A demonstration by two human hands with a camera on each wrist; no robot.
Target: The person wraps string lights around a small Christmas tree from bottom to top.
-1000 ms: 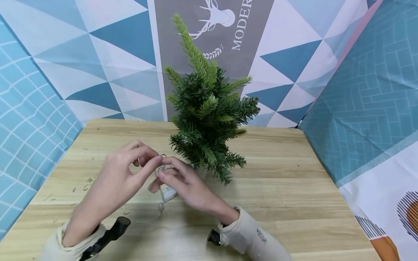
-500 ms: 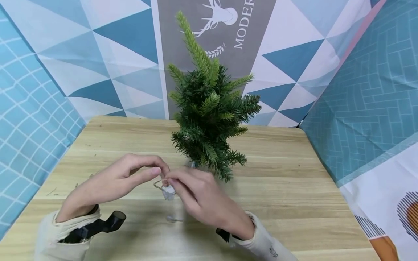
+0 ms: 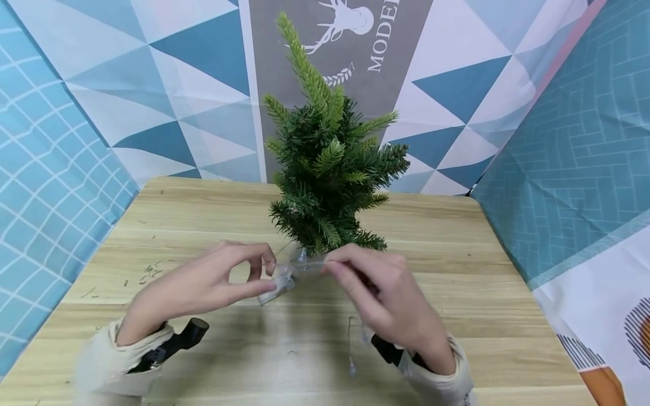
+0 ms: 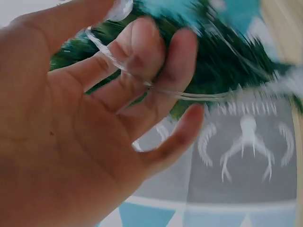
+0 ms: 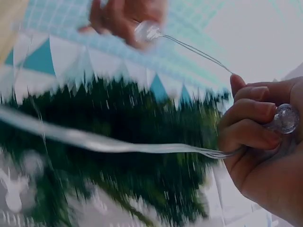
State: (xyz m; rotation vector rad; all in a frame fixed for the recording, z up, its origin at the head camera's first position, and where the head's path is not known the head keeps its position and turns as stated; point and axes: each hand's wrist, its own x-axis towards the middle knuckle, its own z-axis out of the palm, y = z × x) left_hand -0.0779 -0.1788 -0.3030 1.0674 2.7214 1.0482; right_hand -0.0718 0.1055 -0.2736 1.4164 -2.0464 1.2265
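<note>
My left hand pinches a clear, glassy piece of a light string between thumb and fingers, just in front of the small artificial pine tree. Up close in the right wrist view, that piece looks like a clear bulb on thin wire. To the right, my right hand grips the string's wire, its fingers curled around it and a round clear bulb at the palm. Wire stretches past the left fingers. A bulb on a short wire dangles below the right hand.
The tree stands near the back of the wooden table, its trunk base partly hidden by wire and hands. Loose needle scraps lie at the left. A patterned cloth hangs behind, with blue cloths at both sides.
My hands were close together, fingering the wire. The right hand has moved right and drawn the wire out, while the left holds the clear piece. The tree stays put.
</note>
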